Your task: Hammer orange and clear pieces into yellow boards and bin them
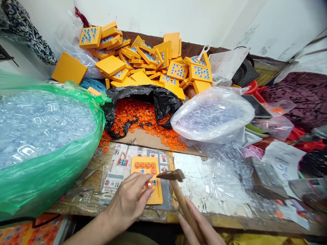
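A flat orange-yellow plastic panel [157, 197] lies on the bench, with several orange square rings under clear caps set along its top and right side and small blue pieces between them. My left hand [130, 194] rests over the panel's lower left, thumb and forefinger bent around a small orange cap [148, 185]. In my right hand [202, 229] is the wooden handle of a hammer [172, 175], its metal head just right of my left fingertips, above the panel's right edge. My left hand hides part of the panel.
A black bag [143, 90] spills orange rings [173, 140] onto cardboard behind the panel. Clear plastic caps fill a green bag [93, 148] at left and a white bag [206, 134] at right. Yellow panels [140, 79] are heaped against the wall. Loose clear pieces [228, 174] lie right.
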The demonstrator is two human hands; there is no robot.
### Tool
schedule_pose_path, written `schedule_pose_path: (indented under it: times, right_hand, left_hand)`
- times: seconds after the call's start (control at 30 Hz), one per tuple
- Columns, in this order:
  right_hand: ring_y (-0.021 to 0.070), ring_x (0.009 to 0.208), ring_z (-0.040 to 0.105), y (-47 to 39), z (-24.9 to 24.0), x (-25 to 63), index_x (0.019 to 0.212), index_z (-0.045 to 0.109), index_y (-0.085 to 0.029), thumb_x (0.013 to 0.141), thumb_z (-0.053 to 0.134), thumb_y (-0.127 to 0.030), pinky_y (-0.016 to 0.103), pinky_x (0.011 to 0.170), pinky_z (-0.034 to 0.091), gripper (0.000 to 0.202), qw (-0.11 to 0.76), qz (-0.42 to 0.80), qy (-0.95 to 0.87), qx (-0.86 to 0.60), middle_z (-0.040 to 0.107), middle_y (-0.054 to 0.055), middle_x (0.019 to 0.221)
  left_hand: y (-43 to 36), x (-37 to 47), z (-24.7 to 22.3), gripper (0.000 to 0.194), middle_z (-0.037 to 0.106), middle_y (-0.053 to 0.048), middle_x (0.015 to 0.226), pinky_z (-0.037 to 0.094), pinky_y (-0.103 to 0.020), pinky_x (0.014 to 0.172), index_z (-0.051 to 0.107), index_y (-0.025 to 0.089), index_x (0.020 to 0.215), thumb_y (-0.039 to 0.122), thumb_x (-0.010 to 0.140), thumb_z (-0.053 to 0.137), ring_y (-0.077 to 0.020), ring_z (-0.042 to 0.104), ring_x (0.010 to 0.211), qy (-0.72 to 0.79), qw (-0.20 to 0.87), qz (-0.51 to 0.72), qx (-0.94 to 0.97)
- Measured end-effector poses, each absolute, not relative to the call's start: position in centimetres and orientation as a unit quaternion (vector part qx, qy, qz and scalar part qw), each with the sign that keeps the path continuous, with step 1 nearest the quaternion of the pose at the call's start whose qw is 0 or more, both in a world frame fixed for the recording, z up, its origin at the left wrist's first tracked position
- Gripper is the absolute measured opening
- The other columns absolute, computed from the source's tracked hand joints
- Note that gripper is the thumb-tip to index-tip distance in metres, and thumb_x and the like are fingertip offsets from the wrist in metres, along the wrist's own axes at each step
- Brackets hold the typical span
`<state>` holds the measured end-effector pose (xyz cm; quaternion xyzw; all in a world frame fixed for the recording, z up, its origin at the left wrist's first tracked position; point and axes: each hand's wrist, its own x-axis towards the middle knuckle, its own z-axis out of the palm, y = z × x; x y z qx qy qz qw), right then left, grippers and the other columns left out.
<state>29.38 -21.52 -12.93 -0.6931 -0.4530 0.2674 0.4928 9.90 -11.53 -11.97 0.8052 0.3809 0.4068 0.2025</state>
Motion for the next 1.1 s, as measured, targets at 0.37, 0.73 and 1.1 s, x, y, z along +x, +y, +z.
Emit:
schedule_pose_path:
  times: [0.37, 0.73, 1.1]
  right_hand:
    - [0.0068, 0.037, 0.039, -15.6, -12.6, 29.1, 0.134, 0.05, -0.014, 0.064, 0.081, -0.047, 0.019, 0.036, 0.034, 0.084, 0.571, 0.431, -0.242, -0.656, 0.056, -0.008, 0.054]
    - [0.0064, 0.038, 0.04, -15.5, -12.9, 29.2, 0.134, 0.049, -0.015, 0.066, 0.08, -0.046, 0.018, 0.036, 0.034, 0.08, 0.579, 0.434, -0.243, -0.646, 0.052, -0.008, 0.055]
    - [0.0072, 0.038, 0.039, -15.4, -12.9, 29.1, 0.133, 0.051, -0.014, 0.065, 0.08, -0.047, 0.019, 0.036, 0.034, 0.081, 0.579, 0.425, -0.241, -0.653, 0.051, -0.009, 0.051]
  left_hand:
    - [4.1, 11.0, -11.6, 0.02, 0.071, -0.013, 0.102, 0.05, -0.04, 0.093, 0.069, 0.011, 0.096, 0.008, 0.084, 0.053, -0.0243, 0.064, 0.098, 0.506, 0.126, 0.298, 0.8]
    - [7.7, 13.8, -13.0, 0.015, 0.066, -0.008, 0.107, 0.051, -0.04, 0.088, 0.065, 0.014, 0.101, 0.019, 0.089, 0.059, -0.0202, 0.063, 0.098, 0.531, 0.204, 0.199, 0.798]
    - [5.7, 13.1, -12.1, 0.013, 0.07, -0.005, 0.09, 0.051, -0.033, 0.084, 0.07, 0.014, 0.084, 0.008, 0.081, 0.059, -0.0187, 0.065, 0.088, 0.518, 0.249, 0.174, 0.8]
